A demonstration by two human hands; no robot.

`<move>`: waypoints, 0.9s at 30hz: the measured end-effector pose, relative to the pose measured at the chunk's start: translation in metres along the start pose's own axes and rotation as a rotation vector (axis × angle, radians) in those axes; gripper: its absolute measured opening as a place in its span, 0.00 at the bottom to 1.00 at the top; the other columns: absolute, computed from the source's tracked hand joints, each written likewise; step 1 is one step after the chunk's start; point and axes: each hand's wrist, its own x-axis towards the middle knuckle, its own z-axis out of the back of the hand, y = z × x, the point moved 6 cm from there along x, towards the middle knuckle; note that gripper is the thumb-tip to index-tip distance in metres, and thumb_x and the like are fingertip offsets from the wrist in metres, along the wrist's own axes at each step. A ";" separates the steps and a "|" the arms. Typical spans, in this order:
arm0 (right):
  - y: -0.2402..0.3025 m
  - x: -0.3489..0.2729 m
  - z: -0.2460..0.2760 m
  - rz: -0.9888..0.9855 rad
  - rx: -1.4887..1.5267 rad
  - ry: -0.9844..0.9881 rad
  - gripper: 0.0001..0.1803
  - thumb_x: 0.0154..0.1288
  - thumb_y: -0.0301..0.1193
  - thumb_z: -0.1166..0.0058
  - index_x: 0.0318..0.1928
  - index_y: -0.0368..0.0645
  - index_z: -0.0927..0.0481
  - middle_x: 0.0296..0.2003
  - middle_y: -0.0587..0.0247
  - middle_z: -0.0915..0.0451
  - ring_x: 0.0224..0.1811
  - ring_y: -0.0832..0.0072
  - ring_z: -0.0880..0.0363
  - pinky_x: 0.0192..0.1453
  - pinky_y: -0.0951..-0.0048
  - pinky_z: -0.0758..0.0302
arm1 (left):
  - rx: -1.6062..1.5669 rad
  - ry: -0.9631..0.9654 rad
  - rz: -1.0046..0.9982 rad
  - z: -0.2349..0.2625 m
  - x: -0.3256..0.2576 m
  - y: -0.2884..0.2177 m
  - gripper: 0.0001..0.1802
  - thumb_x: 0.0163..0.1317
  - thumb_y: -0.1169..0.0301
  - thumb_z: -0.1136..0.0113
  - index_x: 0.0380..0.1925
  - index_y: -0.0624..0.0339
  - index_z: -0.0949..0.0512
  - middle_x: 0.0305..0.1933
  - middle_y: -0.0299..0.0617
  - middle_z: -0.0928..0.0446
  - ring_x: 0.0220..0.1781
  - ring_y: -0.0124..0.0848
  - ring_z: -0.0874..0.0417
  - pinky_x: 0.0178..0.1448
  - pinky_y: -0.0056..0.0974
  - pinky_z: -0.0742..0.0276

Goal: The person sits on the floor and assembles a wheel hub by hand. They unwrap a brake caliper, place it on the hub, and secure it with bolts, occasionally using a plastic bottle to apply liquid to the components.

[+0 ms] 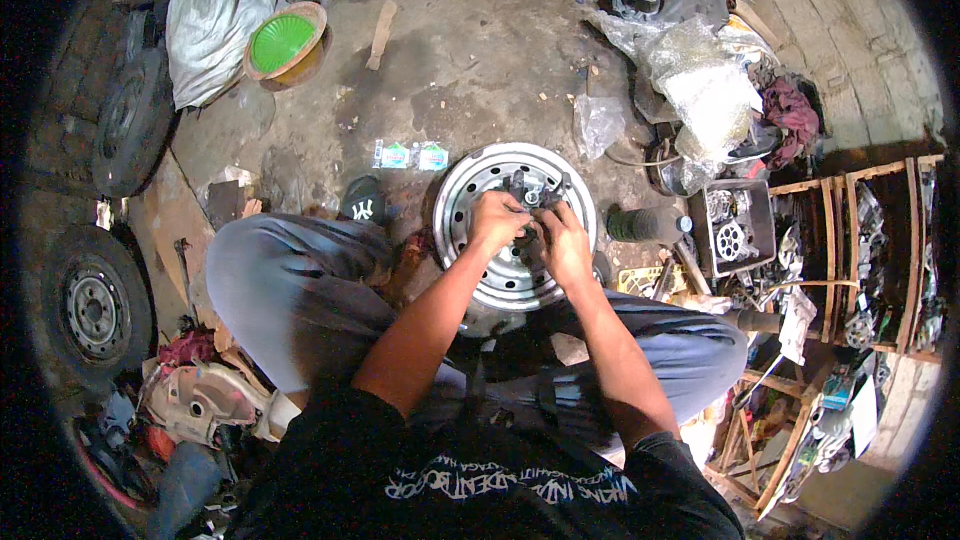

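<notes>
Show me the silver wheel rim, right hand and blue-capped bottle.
Silver wheel rim (460, 175), head view: outer lip.
Right hand (568, 247), head view: back of hand.
Blue-capped bottle (645, 226), head view: middle of body.

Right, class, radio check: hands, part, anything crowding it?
Left hand, right hand: both at dark part, exact grip unclear. Part over silver wheel rim. Close by: dark bottle, right of rim.

The wheel rim (463, 265) is silver, the trousers (290, 275) grey-blue, the shirt (480, 515) black.
</notes>
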 end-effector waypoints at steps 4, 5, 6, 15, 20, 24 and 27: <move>0.007 -0.001 -0.008 0.051 -0.076 -0.005 0.24 0.47 0.19 0.40 0.50 0.43 0.19 0.48 0.52 0.23 0.54 0.52 0.23 0.56 0.54 0.22 | -0.063 0.033 0.022 0.002 0.013 0.019 0.07 0.52 0.79 0.30 0.31 0.71 0.15 0.28 0.49 0.15 0.26 0.33 0.12 0.29 0.35 0.13; 0.007 -0.002 -0.007 0.052 -0.087 -0.011 0.24 0.48 0.20 0.41 0.50 0.43 0.19 0.48 0.52 0.23 0.53 0.52 0.23 0.55 0.54 0.22 | -0.085 0.056 0.028 0.001 0.014 0.020 0.06 0.53 0.80 0.30 0.31 0.72 0.15 0.28 0.50 0.15 0.27 0.33 0.12 0.29 0.35 0.12; 0.007 -0.004 -0.006 0.054 -0.098 -0.017 0.23 0.49 0.20 0.41 0.50 0.43 0.19 0.48 0.52 0.24 0.53 0.52 0.23 0.54 0.54 0.21 | -0.102 0.069 0.020 0.000 0.014 0.020 0.06 0.54 0.80 0.30 0.32 0.72 0.15 0.30 0.50 0.15 0.28 0.34 0.12 0.30 0.36 0.12; 0.014 -0.008 -0.004 0.026 -0.134 -0.108 0.19 0.54 0.23 0.40 0.49 0.43 0.19 0.45 0.54 0.24 0.49 0.53 0.24 0.50 0.54 0.21 | -0.210 0.107 0.066 -0.002 0.012 0.021 0.07 0.58 0.81 0.30 0.35 0.75 0.16 0.34 0.51 0.16 0.31 0.35 0.12 0.32 0.38 0.09; 0.005 -0.009 -0.015 0.073 -0.143 -0.040 0.24 0.52 0.23 0.39 0.53 0.39 0.21 0.44 0.53 0.22 0.49 0.52 0.23 0.52 0.55 0.21 | -0.226 0.083 0.044 0.001 0.005 0.016 0.10 0.57 0.80 0.28 0.37 0.75 0.16 0.33 0.50 0.16 0.30 0.33 0.13 0.31 0.36 0.11; 0.002 -0.010 -0.017 0.059 -0.054 0.008 0.31 0.46 0.19 0.37 0.56 0.39 0.23 0.45 0.50 0.20 0.53 0.50 0.22 0.55 0.54 0.22 | -0.268 0.038 0.091 0.002 0.001 0.016 0.09 0.56 0.79 0.27 0.33 0.73 0.18 0.31 0.49 0.16 0.29 0.31 0.14 0.30 0.36 0.12; -0.001 -0.010 -0.016 0.055 0.004 -0.011 0.29 0.50 0.20 0.38 0.57 0.41 0.23 0.43 0.49 0.19 0.50 0.50 0.20 0.52 0.53 0.21 | -0.234 -0.016 0.022 0.005 0.000 0.012 0.09 0.56 0.78 0.28 0.30 0.70 0.21 0.28 0.46 0.16 0.26 0.30 0.14 0.27 0.34 0.15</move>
